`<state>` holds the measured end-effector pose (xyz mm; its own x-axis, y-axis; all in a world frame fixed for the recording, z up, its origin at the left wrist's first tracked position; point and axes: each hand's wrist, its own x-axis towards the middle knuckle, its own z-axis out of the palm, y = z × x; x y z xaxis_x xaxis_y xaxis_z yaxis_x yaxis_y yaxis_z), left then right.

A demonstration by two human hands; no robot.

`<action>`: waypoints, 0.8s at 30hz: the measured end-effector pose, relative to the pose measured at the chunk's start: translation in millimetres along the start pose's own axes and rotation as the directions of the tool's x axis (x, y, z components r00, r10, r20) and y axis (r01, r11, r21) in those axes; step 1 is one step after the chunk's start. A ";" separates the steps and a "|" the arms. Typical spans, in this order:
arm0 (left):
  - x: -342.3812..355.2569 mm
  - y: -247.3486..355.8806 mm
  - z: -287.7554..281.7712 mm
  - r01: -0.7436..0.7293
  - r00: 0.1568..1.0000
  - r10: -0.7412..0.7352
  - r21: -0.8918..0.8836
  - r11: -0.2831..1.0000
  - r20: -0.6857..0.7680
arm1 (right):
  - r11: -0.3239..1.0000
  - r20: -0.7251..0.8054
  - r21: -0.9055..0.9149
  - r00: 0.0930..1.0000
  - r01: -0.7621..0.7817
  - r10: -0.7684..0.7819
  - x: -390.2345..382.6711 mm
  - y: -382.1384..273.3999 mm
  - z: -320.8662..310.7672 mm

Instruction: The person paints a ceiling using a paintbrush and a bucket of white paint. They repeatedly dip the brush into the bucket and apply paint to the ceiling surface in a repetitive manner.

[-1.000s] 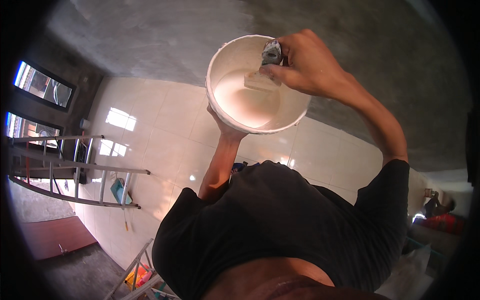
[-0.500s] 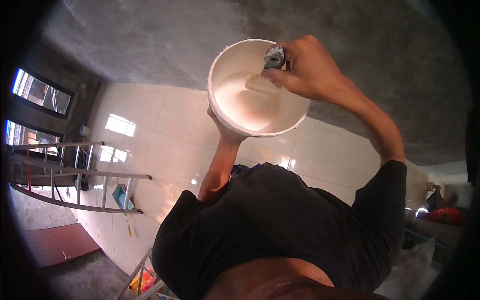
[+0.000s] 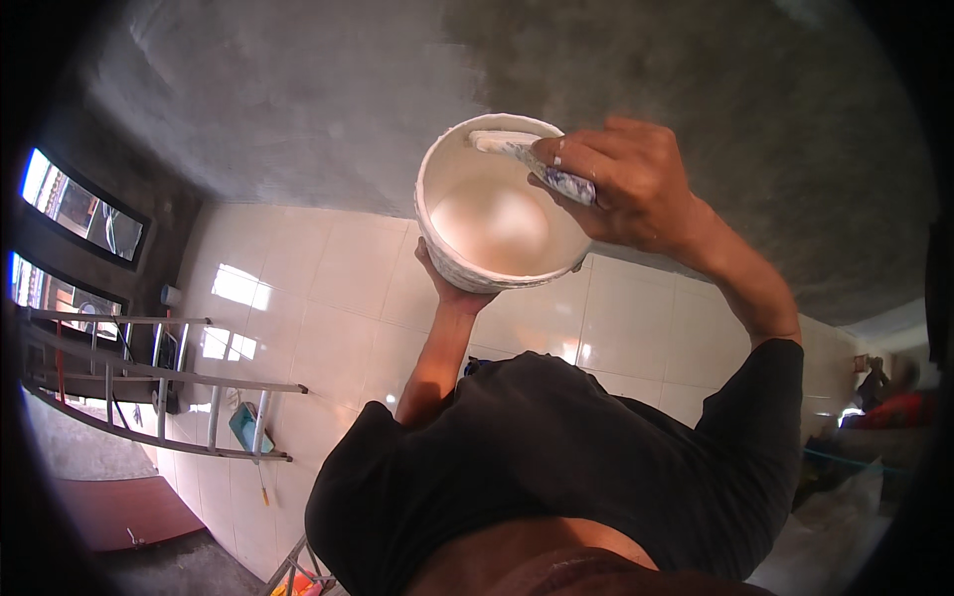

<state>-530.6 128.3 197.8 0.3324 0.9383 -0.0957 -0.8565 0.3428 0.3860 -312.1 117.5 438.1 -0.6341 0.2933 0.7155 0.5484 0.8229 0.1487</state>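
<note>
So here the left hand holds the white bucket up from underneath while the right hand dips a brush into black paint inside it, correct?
Not quite: the head view shows the paint in the white bucket is pale, off-white, not black. The rest stands: the left hand supports the bucket from underneath and the right hand holds the brush at its rim.

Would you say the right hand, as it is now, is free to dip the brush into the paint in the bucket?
Probably yes: the right hand holds the brush at the open bucket rim, nothing covering the paint.

Round white tub (image 3: 502,214) of pale paint held up in the middle, plain with no label showing, small teal box (image 3: 244,427) low on the left by the ladder, no signs or screens seen
</note>
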 end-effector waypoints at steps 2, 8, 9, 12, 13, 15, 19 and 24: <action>1.3 3.3 -5.8 0.084 0.996 -0.077 -0.145 0.986 0.049 | 0.999 -0.062 0.008 0.997 0.036 -0.035 1.5 -3.9 -7.0; 4.5 6.3 -21.0 0.177 0.976 -0.139 -0.235 0.956 0.170 | 0.826 -0.095 0.452 0.903 -0.335 0.419 1.6 -8.6 -27.0; 5.0 4.9 -14.7 0.114 0.991 -0.100 -0.157 0.981 0.094 | 0.711 0.011 0.543 0.850 -0.447 0.527 0.4 -10.0 -28.9; -9.1 3.7 15.1 -0.037 0.996 0.043 0.077 0.996 -0.077 | 0.383 0.267 0.707 0.725 -0.595 0.635 2.8 -19.2 -29.3; -11.3 2.5 20.6 -0.064 0.992 0.078 0.136 0.989 -0.095 | 0.318 0.315 0.727 0.708 -0.608 0.632 1.3 -21.1 -26.4; 1.4 4.2 -23.2 0.098 0.993 -0.089 -0.141 0.985 0.072 | 0.222 0.382 0.757 0.693 -0.614 0.611 -2.7 -20.7 -20.0; -2.9 0.3 -3.3 0.001 1.000 -0.001 -0.025 1.000 0.002 | 0.128 0.486 0.720 0.628 -0.682 0.608 -0.3 -18.8 -22.4; -5.7 3.4 -2.6 0.014 1.000 -0.013 -0.068 0.998 0.013 | 0.174 0.420 0.740 0.649 -0.650 0.634 -4.0 -9.7 -10.7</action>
<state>-536.4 124.3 197.3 0.3488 0.9330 -0.0890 -0.8767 0.3583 0.3210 -309.1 103.1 441.1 -0.2925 0.9169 0.2715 0.1038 0.3126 -0.9442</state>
